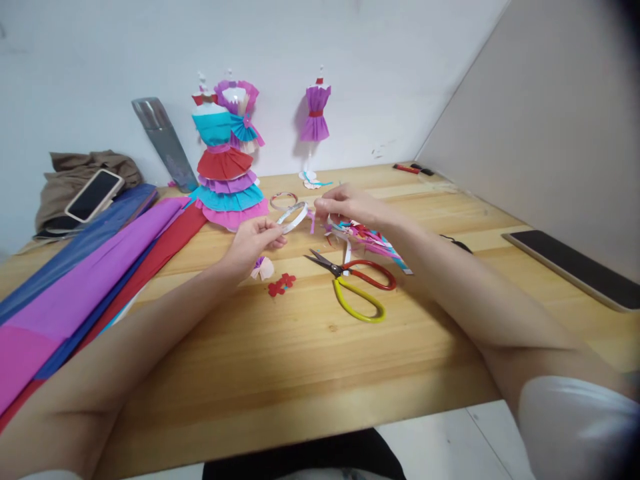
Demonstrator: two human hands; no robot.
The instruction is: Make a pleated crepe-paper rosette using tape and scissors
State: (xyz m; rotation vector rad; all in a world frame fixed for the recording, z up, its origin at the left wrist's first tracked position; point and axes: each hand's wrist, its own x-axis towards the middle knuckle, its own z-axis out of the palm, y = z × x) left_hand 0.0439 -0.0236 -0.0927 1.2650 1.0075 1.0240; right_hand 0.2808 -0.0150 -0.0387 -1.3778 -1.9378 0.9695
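Pinched in my left hand is a white tape ring, raised over the table. My right hand is closed to the right of the ring, its fingertips pressed together; what they hold is too small to name. Below my hands lie scissors with one red and one yellow handle, blades parted. Beside them is a pile of coloured paper scraps. Red paper flowers and a pale paper bow rest nearer my left hand. Another roll of tape lies behind the ring.
Dress forms in layered crepe paper and a purple dress form stand at the back wall. A bottle leans there. Crepe paper rolls, cloth and a phone are left; a dark tablet lies right.
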